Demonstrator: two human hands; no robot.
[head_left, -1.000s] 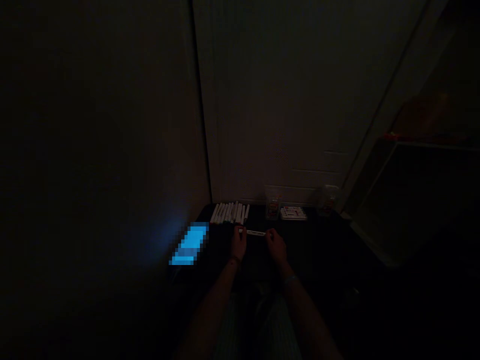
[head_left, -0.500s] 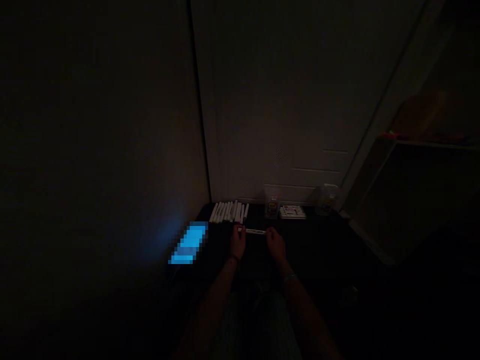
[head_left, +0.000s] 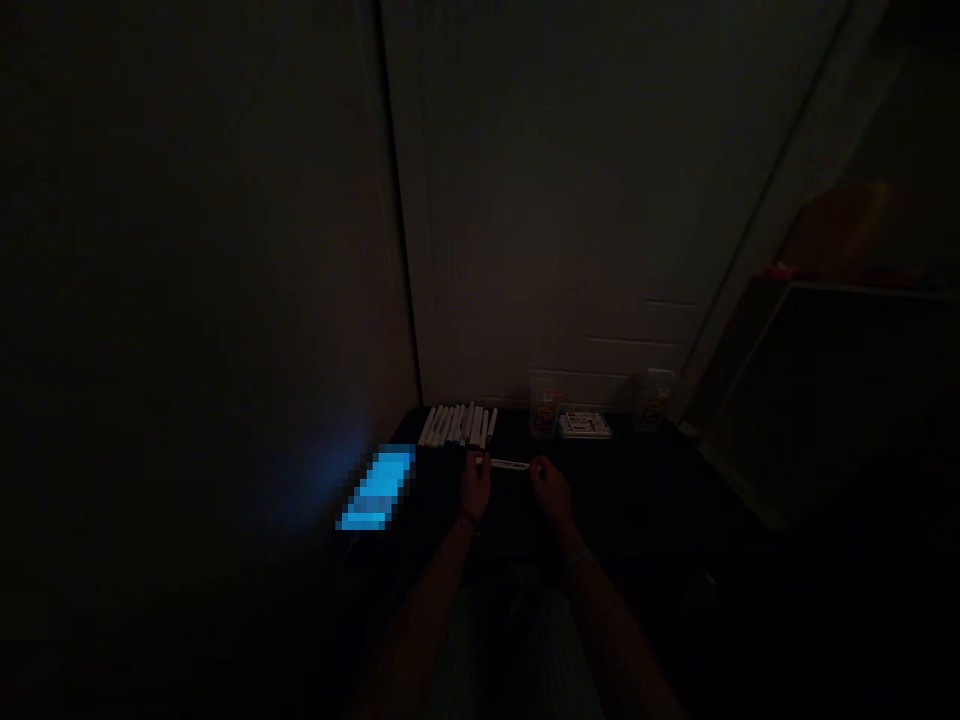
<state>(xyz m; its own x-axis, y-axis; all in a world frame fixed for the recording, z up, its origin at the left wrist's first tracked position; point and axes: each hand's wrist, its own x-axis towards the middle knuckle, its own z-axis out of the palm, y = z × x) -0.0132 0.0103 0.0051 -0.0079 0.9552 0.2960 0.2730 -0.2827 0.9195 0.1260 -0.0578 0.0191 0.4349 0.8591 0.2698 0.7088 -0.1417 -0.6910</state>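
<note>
Between my two hands a white marker [head_left: 510,464] lies crosswise, with dark print along its side. My left hand [head_left: 475,484] is closed on its left end. My right hand [head_left: 550,487] is closed on its right end. Just beyond my left hand, a row of several white markers [head_left: 457,425] lies side by side on the dark table [head_left: 622,500]. A stack of white markers [head_left: 585,425] lies past my right hand, beside a clear plastic container [head_left: 544,405] with a label. The room is very dark, so finger detail is faint.
A second clear container [head_left: 656,400] stands at the table's back right. On the left edge glows a blurred blue screen [head_left: 379,485]. A pale wall [head_left: 555,200] rises behind the table, and a shelf unit [head_left: 847,290] stands at the right.
Both hands keep hold of the marker in nearly the same place. My right hand has shifted very slightly left, and the picture is a little darker.
</note>
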